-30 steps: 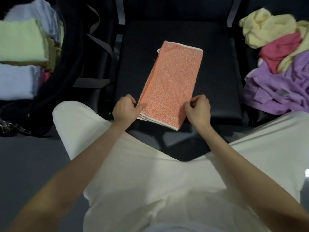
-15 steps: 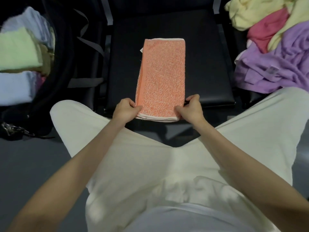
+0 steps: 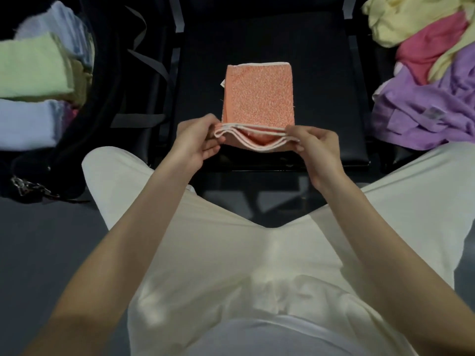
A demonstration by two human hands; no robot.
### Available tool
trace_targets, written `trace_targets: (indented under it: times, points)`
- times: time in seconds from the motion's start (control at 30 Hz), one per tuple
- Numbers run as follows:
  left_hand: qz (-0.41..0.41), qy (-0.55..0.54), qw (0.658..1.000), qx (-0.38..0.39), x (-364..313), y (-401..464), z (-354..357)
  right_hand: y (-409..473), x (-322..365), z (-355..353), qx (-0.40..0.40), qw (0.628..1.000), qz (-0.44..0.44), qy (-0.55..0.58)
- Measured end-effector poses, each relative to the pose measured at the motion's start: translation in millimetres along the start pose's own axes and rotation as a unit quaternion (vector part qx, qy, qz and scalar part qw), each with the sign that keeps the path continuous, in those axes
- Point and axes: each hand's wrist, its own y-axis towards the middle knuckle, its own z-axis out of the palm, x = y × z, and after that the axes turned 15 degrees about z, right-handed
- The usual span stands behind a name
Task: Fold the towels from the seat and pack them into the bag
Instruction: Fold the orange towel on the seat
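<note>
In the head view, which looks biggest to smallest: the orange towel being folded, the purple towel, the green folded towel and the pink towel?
1. purple towel, partly cut off at the edge
2. green folded towel and orange towel: look alike, too close to rank
3. pink towel, mostly buried under others

One orange towel (image 3: 258,95) lies on the single black seat (image 3: 321,73). Two hands hold its near edge: the left hand (image 3: 198,142) and the right hand (image 3: 314,146). Left of the seat, one black bag (image 3: 123,80) shows at least three folded towels (image 3: 33,68). Right of the seat, one loose pile (image 3: 424,73) shows three colours: yellow, pink, purple.
</note>
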Motion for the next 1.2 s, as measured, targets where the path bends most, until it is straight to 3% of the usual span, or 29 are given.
trace_targets:
  times: [0.2,0.4,0.47,0.53,0.6,0.7,0.77,0.83,0.97,1.2]
  points:
    - [-0.007,-0.042,0.995,-0.095,-16.9,34.5,34.1,43.5,18.8,11.7,-0.135,0.966,-0.093,-0.198]
    - [-0.024,-0.021,0.994,-0.108,-4.9,73.4,44.1,92.5,36.5,18.6,-0.108,0.984,0.044,-0.137]
    - [0.018,-0.002,0.995,-0.097,4.3,79.4,44.3,96.1,35.5,20.9,-0.111,0.981,0.038,-0.156]
    - [0.133,0.062,0.988,-0.052,14.3,78.2,42.6,91.4,27.4,20.9,-0.141,0.948,-0.05,-0.28]
    - [0.287,0.175,0.941,0.031,21.2,68.1,35.6,82.8,12.9,17.8,-0.161,0.871,-0.204,-0.418]
    - [0.449,0.4,0.781,0.168,28.9,57.9,20.6,75.4,-6.1,12.0,-0.075,0.762,-0.378,-0.521]
    - [0.476,0.494,0.693,0.22,33.0,56.4,11.1,80.5,-16.6,5.0,0.006,0.702,-0.399,-0.59]
    - [0.48,0.532,0.65,0.254,37.5,59.1,2.2,83.0,-22.8,-2.2,0.033,0.666,-0.383,-0.64]
    - [0.472,0.564,0.61,0.297,41.5,67.1,-11.8,87.6,-21.5,-13.2,-0.006,0.65,-0.338,-0.681]
    - [0.452,0.583,0.62,0.269,43.0,75.2,-2.2,92.1,-18.0,-12.4,-0.051,0.662,-0.343,-0.665]
